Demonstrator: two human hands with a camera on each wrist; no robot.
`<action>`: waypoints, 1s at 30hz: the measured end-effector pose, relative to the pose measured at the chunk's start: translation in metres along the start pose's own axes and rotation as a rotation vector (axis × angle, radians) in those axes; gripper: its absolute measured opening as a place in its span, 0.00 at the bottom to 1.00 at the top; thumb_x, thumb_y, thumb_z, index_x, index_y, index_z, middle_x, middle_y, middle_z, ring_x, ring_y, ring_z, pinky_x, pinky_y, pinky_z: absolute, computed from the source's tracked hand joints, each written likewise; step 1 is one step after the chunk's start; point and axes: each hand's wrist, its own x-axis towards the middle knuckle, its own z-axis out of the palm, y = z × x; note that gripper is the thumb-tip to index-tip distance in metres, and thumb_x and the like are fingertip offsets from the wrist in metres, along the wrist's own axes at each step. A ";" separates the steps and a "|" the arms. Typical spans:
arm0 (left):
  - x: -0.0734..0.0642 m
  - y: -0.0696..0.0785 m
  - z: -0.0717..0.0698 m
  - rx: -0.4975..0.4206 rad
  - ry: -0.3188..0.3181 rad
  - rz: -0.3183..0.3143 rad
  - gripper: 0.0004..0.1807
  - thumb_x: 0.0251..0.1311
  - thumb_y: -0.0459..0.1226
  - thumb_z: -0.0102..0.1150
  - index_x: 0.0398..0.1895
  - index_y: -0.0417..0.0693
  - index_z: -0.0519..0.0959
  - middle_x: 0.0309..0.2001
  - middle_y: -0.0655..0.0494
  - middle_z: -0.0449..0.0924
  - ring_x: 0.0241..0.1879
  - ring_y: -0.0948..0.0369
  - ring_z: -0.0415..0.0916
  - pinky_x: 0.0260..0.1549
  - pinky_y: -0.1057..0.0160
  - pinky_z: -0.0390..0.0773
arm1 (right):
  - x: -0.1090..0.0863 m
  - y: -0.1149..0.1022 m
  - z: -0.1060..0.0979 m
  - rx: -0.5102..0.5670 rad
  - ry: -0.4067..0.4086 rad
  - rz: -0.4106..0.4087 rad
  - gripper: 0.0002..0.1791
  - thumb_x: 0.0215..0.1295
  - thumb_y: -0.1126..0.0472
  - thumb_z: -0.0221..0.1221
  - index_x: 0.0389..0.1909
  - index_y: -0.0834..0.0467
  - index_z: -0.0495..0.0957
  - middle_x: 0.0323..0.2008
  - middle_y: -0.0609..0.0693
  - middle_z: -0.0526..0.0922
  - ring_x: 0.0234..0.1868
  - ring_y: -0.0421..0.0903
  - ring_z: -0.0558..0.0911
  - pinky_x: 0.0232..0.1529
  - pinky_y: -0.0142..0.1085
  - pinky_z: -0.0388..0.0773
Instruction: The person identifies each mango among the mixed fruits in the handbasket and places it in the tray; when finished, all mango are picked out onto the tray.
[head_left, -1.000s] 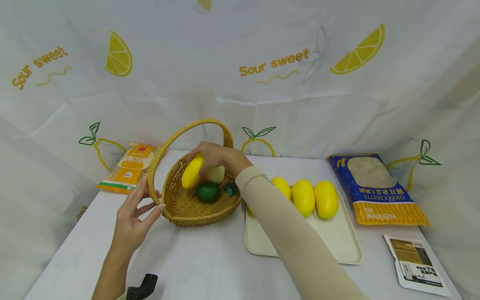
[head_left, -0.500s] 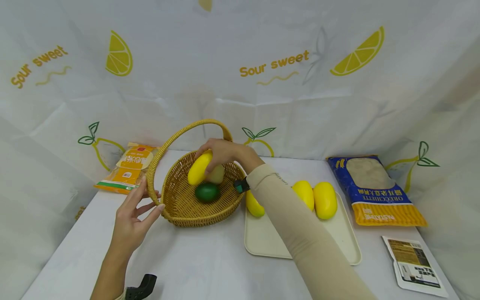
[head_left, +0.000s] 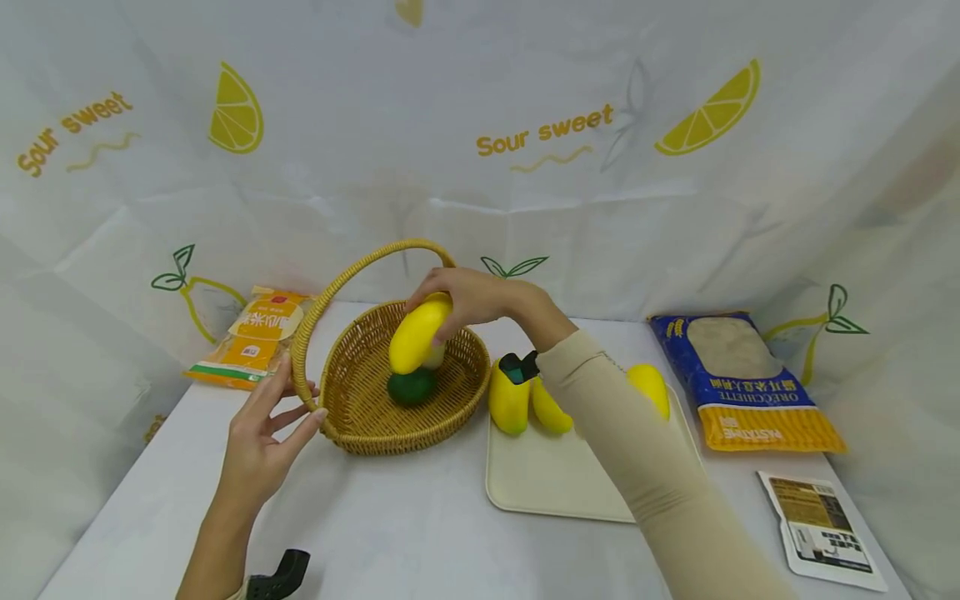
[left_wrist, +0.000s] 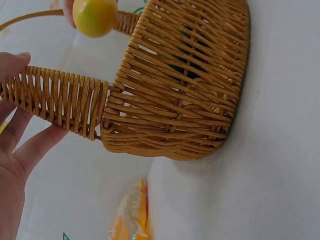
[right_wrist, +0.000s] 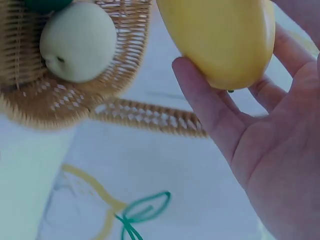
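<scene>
My right hand holds a yellow mango between thumb and fingers, raised over the wicker basket. In the right wrist view the mango hangs tip-down in the fingers of that hand. At the basket's left side, my left hand grips the lower end of the arched handle. In the left wrist view, thumb and fingers lie on either side of that woven handle. Inside the basket are a dark green avocado-like fruit and a pale round fruit.
Right of the basket stands a cream tray with several mangoes, partly hidden by my right forearm. A blue and orange pasta bag and a white pouch lie farther right. An orange bag lies behind my left hand.
My right hand has lifted the mango up and to the right within the basket area, uncovering more mangoes at the tray's left. My left hand keeps its hold on the handle.
</scene>
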 end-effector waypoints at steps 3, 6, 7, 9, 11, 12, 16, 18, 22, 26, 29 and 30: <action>0.000 0.000 -0.001 0.009 0.000 -0.002 0.55 0.42 0.09 0.65 0.78 0.42 0.61 0.53 0.71 0.75 0.52 0.74 0.76 0.48 0.82 0.81 | -0.014 -0.002 -0.007 -0.008 0.021 -0.004 0.31 0.54 0.56 0.75 0.62 0.43 0.81 0.64 0.46 0.75 0.61 0.47 0.73 0.65 0.42 0.75; 0.000 0.000 -0.003 0.018 0.002 0.000 0.56 0.42 0.09 0.65 0.78 0.43 0.61 0.53 0.71 0.75 0.52 0.74 0.76 0.48 0.83 0.81 | -0.030 -0.002 -0.014 -0.014 0.051 0.002 0.31 0.54 0.56 0.75 0.61 0.41 0.81 0.63 0.45 0.75 0.61 0.46 0.72 0.65 0.43 0.75; 0.000 0.000 -0.003 0.019 0.002 0.002 0.56 0.42 0.09 0.65 0.78 0.43 0.61 0.53 0.71 0.75 0.52 0.74 0.76 0.48 0.83 0.80 | -0.036 -0.002 -0.016 -0.011 0.062 0.005 0.31 0.53 0.56 0.75 0.60 0.41 0.81 0.62 0.44 0.75 0.61 0.46 0.72 0.65 0.43 0.75; 0.000 0.001 -0.004 0.018 0.000 0.003 0.56 0.42 0.09 0.65 0.78 0.43 0.60 0.53 0.71 0.76 0.52 0.74 0.76 0.48 0.83 0.80 | -0.049 0.001 -0.020 -0.010 0.084 0.005 0.30 0.53 0.56 0.76 0.60 0.42 0.81 0.61 0.44 0.75 0.60 0.46 0.73 0.63 0.42 0.75; 0.001 0.001 -0.004 0.005 0.000 0.006 0.55 0.42 0.08 0.64 0.78 0.42 0.61 0.53 0.70 0.76 0.52 0.73 0.77 0.48 0.82 0.81 | -0.062 0.004 -0.023 0.003 0.109 0.008 0.30 0.53 0.58 0.76 0.60 0.43 0.81 0.59 0.46 0.76 0.57 0.47 0.74 0.59 0.42 0.78; 0.001 0.001 -0.004 0.003 -0.002 0.009 0.55 0.41 0.08 0.64 0.78 0.41 0.61 0.52 0.69 0.76 0.52 0.73 0.77 0.48 0.82 0.81 | -0.069 0.006 -0.024 0.014 0.124 0.009 0.31 0.53 0.59 0.76 0.60 0.43 0.81 0.59 0.46 0.76 0.57 0.47 0.74 0.57 0.42 0.79; 0.001 0.002 -0.004 0.010 -0.014 -0.002 0.55 0.43 0.09 0.65 0.78 0.42 0.60 0.53 0.71 0.75 0.52 0.74 0.76 0.48 0.82 0.81 | -0.100 0.016 -0.028 0.074 0.187 0.020 0.31 0.53 0.62 0.76 0.60 0.47 0.81 0.60 0.49 0.75 0.55 0.49 0.74 0.52 0.42 0.83; 0.000 0.002 -0.003 0.015 -0.019 -0.004 0.55 0.43 0.09 0.65 0.78 0.42 0.60 0.53 0.71 0.75 0.52 0.75 0.76 0.48 0.82 0.81 | -0.114 0.021 -0.028 0.098 0.212 0.029 0.31 0.53 0.63 0.76 0.60 0.49 0.81 0.61 0.50 0.75 0.56 0.49 0.75 0.53 0.41 0.86; 0.000 0.001 -0.002 0.003 -0.011 0.001 0.55 0.42 0.09 0.65 0.78 0.42 0.60 0.53 0.68 0.76 0.52 0.74 0.76 0.48 0.82 0.81 | -0.141 0.032 -0.021 0.107 0.240 0.046 0.31 0.53 0.62 0.77 0.60 0.51 0.81 0.62 0.51 0.74 0.59 0.50 0.75 0.52 0.38 0.88; 0.000 0.002 -0.001 -0.013 -0.001 0.003 0.55 0.42 0.09 0.65 0.78 0.42 0.61 0.53 0.65 0.77 0.51 0.73 0.77 0.48 0.82 0.81 | -0.165 0.042 -0.008 0.120 0.243 0.075 0.31 0.53 0.62 0.77 0.60 0.52 0.81 0.63 0.53 0.73 0.59 0.52 0.76 0.52 0.38 0.89; 0.001 0.002 -0.001 -0.001 -0.004 0.000 0.55 0.43 0.09 0.65 0.78 0.42 0.61 0.53 0.67 0.77 0.52 0.73 0.77 0.47 0.82 0.81 | -0.177 0.047 0.003 0.140 0.234 0.105 0.31 0.54 0.61 0.77 0.60 0.51 0.81 0.64 0.52 0.72 0.61 0.53 0.75 0.52 0.37 0.88; 0.001 0.002 -0.002 0.012 -0.006 -0.003 0.55 0.43 0.09 0.65 0.78 0.43 0.61 0.53 0.68 0.76 0.52 0.74 0.77 0.47 0.83 0.81 | -0.181 0.049 0.007 0.143 0.229 0.107 0.30 0.54 0.61 0.76 0.60 0.50 0.81 0.64 0.52 0.72 0.62 0.53 0.75 0.52 0.37 0.88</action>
